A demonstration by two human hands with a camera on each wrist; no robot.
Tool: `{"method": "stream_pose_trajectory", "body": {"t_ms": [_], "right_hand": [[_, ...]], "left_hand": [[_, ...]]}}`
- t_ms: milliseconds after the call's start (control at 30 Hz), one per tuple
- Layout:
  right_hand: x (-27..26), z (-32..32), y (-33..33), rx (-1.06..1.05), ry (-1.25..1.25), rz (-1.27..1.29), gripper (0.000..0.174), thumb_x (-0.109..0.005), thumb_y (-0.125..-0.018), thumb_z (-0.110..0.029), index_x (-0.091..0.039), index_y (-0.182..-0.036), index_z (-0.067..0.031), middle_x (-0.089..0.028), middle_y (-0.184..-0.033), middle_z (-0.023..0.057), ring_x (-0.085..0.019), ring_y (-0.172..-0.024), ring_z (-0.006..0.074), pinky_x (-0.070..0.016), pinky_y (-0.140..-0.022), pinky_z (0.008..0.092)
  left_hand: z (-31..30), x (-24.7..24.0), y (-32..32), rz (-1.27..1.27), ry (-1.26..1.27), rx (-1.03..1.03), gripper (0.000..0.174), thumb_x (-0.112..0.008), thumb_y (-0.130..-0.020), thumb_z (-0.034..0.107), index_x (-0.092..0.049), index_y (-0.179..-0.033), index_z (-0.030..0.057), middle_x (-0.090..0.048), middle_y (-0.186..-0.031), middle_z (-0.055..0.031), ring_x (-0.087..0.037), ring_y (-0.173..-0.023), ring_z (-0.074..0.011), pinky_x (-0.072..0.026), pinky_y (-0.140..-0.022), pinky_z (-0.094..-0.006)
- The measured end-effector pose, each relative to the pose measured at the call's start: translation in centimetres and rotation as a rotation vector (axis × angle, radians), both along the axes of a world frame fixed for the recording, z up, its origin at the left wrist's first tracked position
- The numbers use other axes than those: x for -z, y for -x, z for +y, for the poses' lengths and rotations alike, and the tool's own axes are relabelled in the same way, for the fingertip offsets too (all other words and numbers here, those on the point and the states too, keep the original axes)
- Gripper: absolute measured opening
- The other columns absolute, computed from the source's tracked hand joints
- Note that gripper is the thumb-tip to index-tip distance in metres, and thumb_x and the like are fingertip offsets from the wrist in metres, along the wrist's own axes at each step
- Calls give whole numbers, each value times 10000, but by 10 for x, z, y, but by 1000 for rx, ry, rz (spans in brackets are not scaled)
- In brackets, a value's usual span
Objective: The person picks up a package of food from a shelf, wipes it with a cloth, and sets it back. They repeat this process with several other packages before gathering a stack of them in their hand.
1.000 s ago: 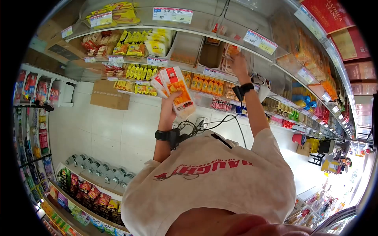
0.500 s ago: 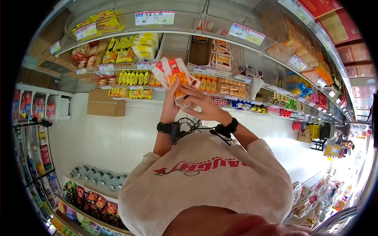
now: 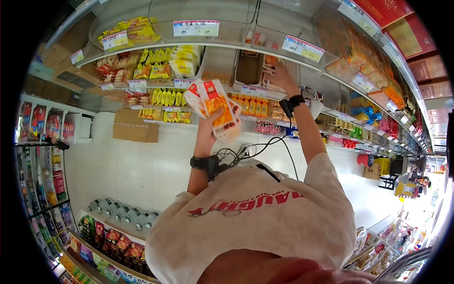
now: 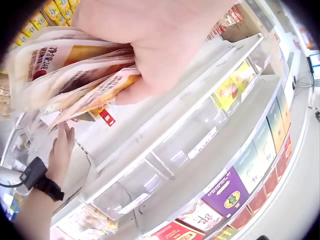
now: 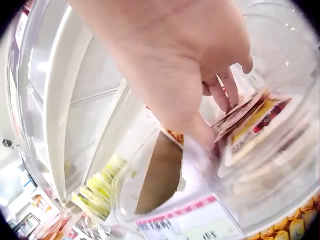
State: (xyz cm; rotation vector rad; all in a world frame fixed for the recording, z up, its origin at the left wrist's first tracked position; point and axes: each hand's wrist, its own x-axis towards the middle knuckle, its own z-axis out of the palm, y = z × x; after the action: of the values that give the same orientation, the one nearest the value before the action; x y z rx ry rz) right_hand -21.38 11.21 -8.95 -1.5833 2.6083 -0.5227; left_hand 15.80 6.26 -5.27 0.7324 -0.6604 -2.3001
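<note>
My left hand (image 3: 208,130) grips a fanned stack of flat snack packets (image 3: 217,106), white with red tops and orange pictures. In the left wrist view the thumb presses the near face of the packets (image 4: 75,75). My right hand (image 3: 284,79) reaches into a clear shelf bin beside an open cardboard box (image 3: 249,70). Up close in the right wrist view, the thumb and bent fingers (image 5: 227,95) hold the edges of similar snack packets (image 5: 260,120) standing in the bin. The palm hides part of these packets.
A price label (image 5: 187,220) sits on the bin's front. Yellow-wrapped snacks (image 3: 161,71) fill bins to the left, with orange packs (image 3: 250,104) on the shelf below. A cardboard box (image 3: 135,125) stands on the floor. Black cables (image 3: 231,156) hang between the wrists.
A half second ago my right hand was at the packets in my left hand. It has moved back right and up into the bin. My left hand keeps its packets throughout.
</note>
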Motion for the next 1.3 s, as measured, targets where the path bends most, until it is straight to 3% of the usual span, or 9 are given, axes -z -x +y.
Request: {"method": "stream_pose_trajectory", "body": {"t_ms": [133,167,300,533,633,867,967,1200,1300], "right_hand": [[-11,30,-37,12,65,99,346,-639,-883,-159,-626,-1213,-56,-518,-1370,179,-583,-1150,368,-489,-969,467],[-11,29,-39,68,236,12,189,-611,-906,-132,-677,-1070,-68,-632,-1159,158,-654,-937,372,-520,-846,500],[-44,45,-81,275,589,-119,180,-607,-923,-127,-628,-1091,-67,-671,-855,140,-671,-743,371,-524,-713,516],[-76,71,-235,-664,556,-351,182,-577,-969,-109,-628,-1131,-42,-700,-1077,146,-666,-911,274,-528,-837,391],[-84,66,-198,-417,365,-782,187,-572,-957,-85,-666,-1110,-35,-647,-1249,167,-648,-1090,320,-517,-924,404],[30,-9,0,136,278,25,499,-682,-873,-252,-552,-1298,-22,-577,-1301,221,-592,-1121,430,-497,-956,486],[17,-5,3,176,-34,-136,440,-659,-897,-266,-592,-1251,-13,-541,-1323,220,-556,-1124,473,-493,-945,502],[-44,51,-86,316,476,-184,254,-577,-962,-154,-661,-1138,7,-659,-1065,268,-645,-867,459,-539,-744,480],[-65,62,-165,121,653,-194,237,-544,-971,-107,-656,-1142,14,-664,-995,273,-647,-808,456,-527,-673,453]], "left_hand": [[-8,1,6,-23,5,53,470,-736,-853,32,-528,-1274,23,-651,-1188,-112,-680,-1045,-251,-588,-854,-391],[-9,3,8,-21,-4,63,470,-737,-854,36,-528,-1274,21,-650,-1189,-112,-678,-1051,-250,-586,-857,-389],[-10,6,22,-19,31,62,463,-731,-878,83,-522,-1287,22,-648,-1195,-102,-666,-1071,-231,-575,-874,-370],[-8,-3,19,82,-94,92,435,-699,-923,154,-527,-1302,29,-647,-1205,-97,-665,-1055,-205,-572,-866,-355],[-17,9,12,51,-40,62,431,-706,-908,109,-538,-1295,20,-653,-1192,-102,-677,-1041,-225,-586,-853,-378],[-15,-3,-3,-33,-6,-13,438,-718,-879,45,-544,-1281,21,-656,-1191,-99,-681,-1040,-230,-586,-861,-381],[-16,1,-4,-66,67,-19,455,-726,-869,40,-544,-1286,32,-657,-1194,-94,-680,-1041,-225,-582,-861,-375],[-17,0,6,-12,34,-13,483,-742,-861,45,-536,-1297,20,-654,-1206,-100,-669,-1064,-215,-569,-882,-363],[-12,5,19,22,47,-12,486,-751,-861,60,-539,-1296,12,-655,-1206,-100,-666,-1069,-210,-563,-888,-356]]}}
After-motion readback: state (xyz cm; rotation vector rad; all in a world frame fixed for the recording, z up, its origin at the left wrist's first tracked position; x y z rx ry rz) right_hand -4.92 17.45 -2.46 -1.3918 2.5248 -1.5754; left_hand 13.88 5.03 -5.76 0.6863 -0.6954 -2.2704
